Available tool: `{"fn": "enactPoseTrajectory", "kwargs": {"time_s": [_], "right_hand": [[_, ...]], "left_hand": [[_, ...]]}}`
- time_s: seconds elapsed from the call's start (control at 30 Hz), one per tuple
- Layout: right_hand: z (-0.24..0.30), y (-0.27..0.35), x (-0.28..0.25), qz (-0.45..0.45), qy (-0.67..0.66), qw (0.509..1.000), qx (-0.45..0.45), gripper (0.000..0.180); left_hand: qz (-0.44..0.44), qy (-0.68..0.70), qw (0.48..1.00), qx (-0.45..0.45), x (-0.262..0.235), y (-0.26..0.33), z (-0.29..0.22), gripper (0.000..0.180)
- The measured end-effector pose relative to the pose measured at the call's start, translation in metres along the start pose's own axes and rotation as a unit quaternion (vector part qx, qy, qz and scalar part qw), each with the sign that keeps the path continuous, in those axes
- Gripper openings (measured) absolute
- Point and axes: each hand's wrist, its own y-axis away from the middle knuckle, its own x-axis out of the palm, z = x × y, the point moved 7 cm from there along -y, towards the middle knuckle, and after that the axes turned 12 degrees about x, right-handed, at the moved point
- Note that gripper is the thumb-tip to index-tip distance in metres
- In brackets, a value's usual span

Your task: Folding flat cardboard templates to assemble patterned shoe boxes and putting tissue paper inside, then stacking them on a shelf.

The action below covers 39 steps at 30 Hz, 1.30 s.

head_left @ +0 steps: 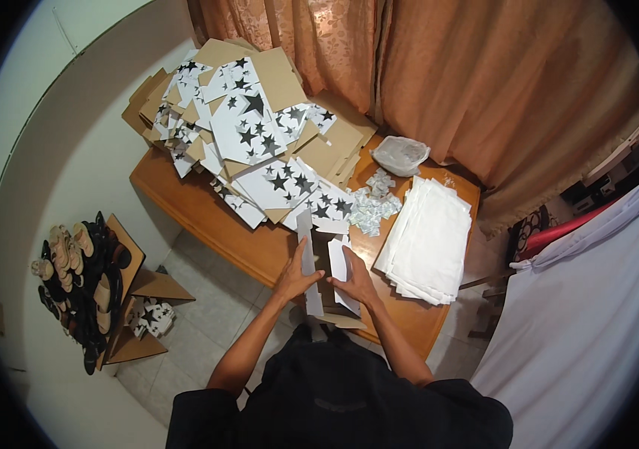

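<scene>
Between my two hands is a partly folded cardboard box (pixel 307 258), white on its side panels and brown on the inside, near the front edge of the table. My left hand (pixel 297 280) grips its left side panel, thumb on the inner side. At the opposite panel, my right hand (pixel 355 281) has its thumb inside and its fingers on the outer face. A brown flap sticks out at the box's near end. Just beyond the box lies a heap of flat cardboard blanks (pixel 260 150), white with black stars on one face and plain brown on the other.
Small packets (pixel 372 213) lie right of the blanks, below a clear plastic bag (pixel 400 155). A stack of white paper sheets (pixel 424 243) covers the right of the wooden table (pixel 207 221). Several shoes (pixel 84 273) sit on a brown board at left. Curtains (pixel 484 82) hang behind.
</scene>
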Motion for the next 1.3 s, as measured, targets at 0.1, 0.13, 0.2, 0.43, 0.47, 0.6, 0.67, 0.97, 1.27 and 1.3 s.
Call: {"fn": "enactPoseTrajectory", "kwargs": {"time_s": [0.1, 0.13, 0.2, 0.43, 0.47, 0.6, 0.67, 0.97, 1.27, 1.3], "right_hand": [[0.020, 0.004, -0.029, -0.029, -0.002, 1.000, -0.009, 0.107], [0.032, 0.008, -0.033, -0.030, -0.004, 0.999, -0.011, 0.107], [0.045, 0.013, -0.051, -0.063, 0.036, 0.997, 0.012, 0.104], [0.063, 0.033, -0.104, -0.126, 0.022, 0.992, 0.021, 0.100], [0.068, 0.038, -0.110, -0.131, 0.021, 0.991, 0.020, 0.100], [0.077, 0.055, -0.129, -0.188, 0.028, 0.981, 0.035, 0.100], [0.082, 0.061, -0.133, -0.212, 0.040, 0.976, 0.034, 0.101], [0.088, 0.077, -0.130, -0.242, 0.018, 0.970, 0.011, 0.099], [0.079, 0.099, -0.139, -0.161, 0.047, 0.985, 0.049, 0.099], [0.079, 0.097, -0.138, -0.147, 0.045, 0.987, 0.039, 0.097]], "left_hand": [[0.034, 0.026, 0.997, -0.057, -0.008, -0.007, -0.046, 0.109], [0.033, 0.023, 0.998, -0.056, -0.014, -0.008, -0.052, 0.109], [0.035, 0.033, 0.998, -0.031, -0.015, -0.012, -0.069, 0.112], [0.019, -0.056, 0.996, 0.072, 0.008, -0.018, -0.144, 0.109], [0.023, -0.069, 0.994, 0.087, 0.012, -0.018, -0.150, 0.107], [0.054, -0.063, 0.993, 0.080, 0.028, -0.012, -0.169, 0.107], [0.052, -0.103, 0.988, 0.102, 0.031, -0.008, -0.179, 0.109], [0.041, -0.143, 0.984, 0.101, 0.027, -0.001, -0.198, 0.110], [0.041, -0.130, 0.986, 0.092, 0.042, 0.015, -0.208, 0.113], [0.042, -0.130, 0.986, 0.093, 0.040, 0.015, -0.210, 0.113]]}}
